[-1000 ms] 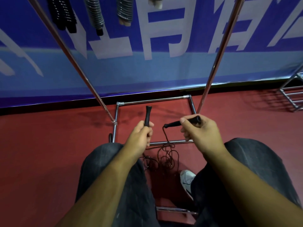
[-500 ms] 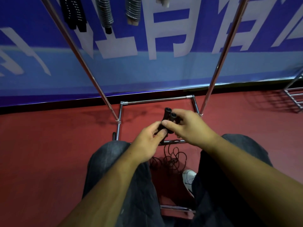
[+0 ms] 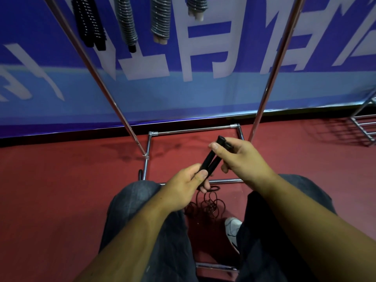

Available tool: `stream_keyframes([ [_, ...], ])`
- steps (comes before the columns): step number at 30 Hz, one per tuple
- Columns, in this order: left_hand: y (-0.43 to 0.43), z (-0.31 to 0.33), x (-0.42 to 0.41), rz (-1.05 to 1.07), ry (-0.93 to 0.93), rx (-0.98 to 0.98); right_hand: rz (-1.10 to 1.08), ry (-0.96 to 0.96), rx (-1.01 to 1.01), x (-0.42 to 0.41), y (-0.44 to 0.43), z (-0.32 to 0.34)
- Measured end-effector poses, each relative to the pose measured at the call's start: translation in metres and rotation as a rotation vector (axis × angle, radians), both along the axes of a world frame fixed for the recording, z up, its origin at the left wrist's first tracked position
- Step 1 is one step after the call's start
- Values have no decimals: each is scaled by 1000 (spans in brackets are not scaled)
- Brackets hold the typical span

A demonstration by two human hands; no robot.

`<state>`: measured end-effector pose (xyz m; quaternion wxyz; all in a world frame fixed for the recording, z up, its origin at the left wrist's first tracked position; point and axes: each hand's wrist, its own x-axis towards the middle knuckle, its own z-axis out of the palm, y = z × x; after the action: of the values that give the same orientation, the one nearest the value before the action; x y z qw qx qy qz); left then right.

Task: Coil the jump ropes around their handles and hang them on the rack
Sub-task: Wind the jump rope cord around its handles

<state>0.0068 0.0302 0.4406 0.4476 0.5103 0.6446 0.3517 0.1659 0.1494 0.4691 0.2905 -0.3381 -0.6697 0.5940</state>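
Two black jump-rope handles lie side by side, slanting up to the right, over the rack's base. My left hand pinches their lower ends. My right hand grips their upper ends with thumb on top. The thin black rope hangs below in loose loops on the red floor between my knees. The chrome rack rises on two slanted poles, and several coiled ropes hang from it at the top of the view.
The rack's chrome base frame rests on the red floor against a blue banner wall. A second metal rack sits at the far right. My white shoe is under my right knee.
The handles, held apart one second ago, were brought together. Since then my right hand has slid to their upper ends and my left to the lower ends, tilting the pair.
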Motion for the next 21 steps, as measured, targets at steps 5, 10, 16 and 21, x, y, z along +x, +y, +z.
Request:
stream_keyframes([
  [5, 4, 0, 1, -25, 46, -32, 0, 8, 21, 1, -1, -1],
  [10, 10, -5, -1, 3, 238, -53, -11, -49, 161, 2, 0, 0],
  [16, 25, 35, 11, 283, -91, -24, -149, -152, 607, -3, -3, -8],
  [21, 32, 62, 29, 143, -54, -66, -78, -194, 730, -8, -7, -14],
])
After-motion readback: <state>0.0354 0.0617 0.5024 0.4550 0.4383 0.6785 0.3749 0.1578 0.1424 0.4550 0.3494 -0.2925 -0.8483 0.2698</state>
